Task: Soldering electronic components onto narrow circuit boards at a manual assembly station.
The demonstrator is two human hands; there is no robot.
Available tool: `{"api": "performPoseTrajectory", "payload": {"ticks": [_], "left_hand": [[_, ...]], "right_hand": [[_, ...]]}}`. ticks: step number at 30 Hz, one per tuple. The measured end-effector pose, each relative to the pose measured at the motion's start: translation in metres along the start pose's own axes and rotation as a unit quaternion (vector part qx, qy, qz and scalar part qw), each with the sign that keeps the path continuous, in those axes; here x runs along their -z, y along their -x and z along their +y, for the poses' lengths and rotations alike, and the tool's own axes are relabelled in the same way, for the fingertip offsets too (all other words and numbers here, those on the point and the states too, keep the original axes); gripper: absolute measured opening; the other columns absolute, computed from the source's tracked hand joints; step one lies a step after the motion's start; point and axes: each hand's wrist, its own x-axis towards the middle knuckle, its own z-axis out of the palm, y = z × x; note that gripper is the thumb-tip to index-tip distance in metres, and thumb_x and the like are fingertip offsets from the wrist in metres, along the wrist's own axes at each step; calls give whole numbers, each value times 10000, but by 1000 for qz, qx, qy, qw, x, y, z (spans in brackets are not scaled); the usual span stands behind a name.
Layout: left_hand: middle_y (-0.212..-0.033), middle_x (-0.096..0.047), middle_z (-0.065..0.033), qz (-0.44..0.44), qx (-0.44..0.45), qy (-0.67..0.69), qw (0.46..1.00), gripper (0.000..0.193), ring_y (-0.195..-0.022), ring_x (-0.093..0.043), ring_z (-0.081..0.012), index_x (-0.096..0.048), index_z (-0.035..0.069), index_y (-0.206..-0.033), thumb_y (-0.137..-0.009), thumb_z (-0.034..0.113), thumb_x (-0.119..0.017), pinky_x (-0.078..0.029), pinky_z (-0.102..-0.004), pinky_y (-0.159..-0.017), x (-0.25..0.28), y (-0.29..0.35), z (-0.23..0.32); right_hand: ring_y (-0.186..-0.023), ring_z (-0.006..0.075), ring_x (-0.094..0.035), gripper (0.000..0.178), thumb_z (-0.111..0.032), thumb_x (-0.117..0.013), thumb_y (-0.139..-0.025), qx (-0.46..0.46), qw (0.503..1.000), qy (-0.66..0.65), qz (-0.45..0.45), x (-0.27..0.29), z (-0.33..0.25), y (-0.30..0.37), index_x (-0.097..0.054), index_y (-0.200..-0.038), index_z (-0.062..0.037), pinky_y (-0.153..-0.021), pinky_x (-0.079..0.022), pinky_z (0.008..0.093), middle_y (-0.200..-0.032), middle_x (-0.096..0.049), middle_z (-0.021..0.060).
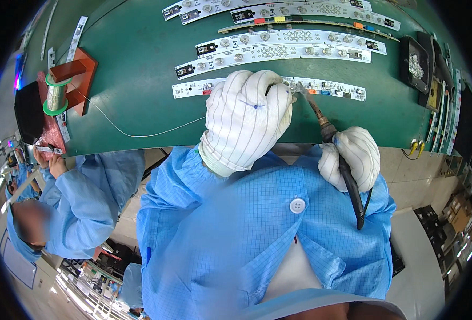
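Both my hands wear white striped gloves. My left hand point(249, 117) is closed over the middle of a narrow white circuit board point(356, 93), hiding part of it. A thin solder wire point(140, 135) runs into this hand from a spool point(56, 96) at the left, and its fingers are pinched together near the iron's tip. My right hand point(356, 157) wraps round the black handle of a soldering iron point(328, 129). The iron slants up and left, its tip at the board beside my left fingers. Red, orange and blue parts sit along the board.
More white strip boards point(278, 53) lie in rows beyond on the green table point(134, 69). The spool rests by a reddish-brown stand point(89, 69). A black tray point(414, 66) of small clear parts stands at the right. A co-worker point(86, 202) in blue sits at the left.
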Motion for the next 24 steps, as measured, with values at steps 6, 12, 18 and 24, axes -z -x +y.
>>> {"api": "performPoseTrajectory", "payload": {"ticks": [6, 12, 18, 24], "left_hand": [[-1033, -557, -23, -29, 9, 15, 999, 246, -937, -542, -244, -608, 122, -958, -742, 204, -692, -433, -380, -795, -1, 1, 0], [-1029, -566, -33, -33, 18, 9, 999, 260, -954, -550, -253, -602, 108, -940, -719, 195, -708, -442, -386, -814, 3, -1, 2], [-1008, -599, -42, -26, -8, 48, 999, 249, -883, -585, -245, -600, 96, -902, -681, 120, -715, -480, -361, -755, 4, -12, 2], [-985, -645, -47, -18, -8, 73, 997, 188, -851, -614, -247, -605, 90, -840, -686, 101, -713, -491, -367, -761, 11, -18, 7]], "right_hand": [[-546, 262, -624, 303, 69, -655, -666, -2, 1000, 22, 11, 1, -2, -5, -574, -958, 63, -532, -530, 361, -678, -627, 157], [-540, 203, -583, 266, 92, -508, -792, -108, 991, -48, 66, 24, 8, 12, -522, -1044, 6, -511, -503, 326, -690, -601, 168], [-547, 134, -580, 136, -58, -551, -886, -303, 894, 76, 321, 47, 29, 9, -587, -995, 14, -484, -457, 232, -700, -618, 144], [-618, 176, -634, 178, -70, -597, -900, -192, 901, 229, 314, 82, 95, 40, -549, -1019, 54, -562, -533, 268, -749, -643, 171]]}}
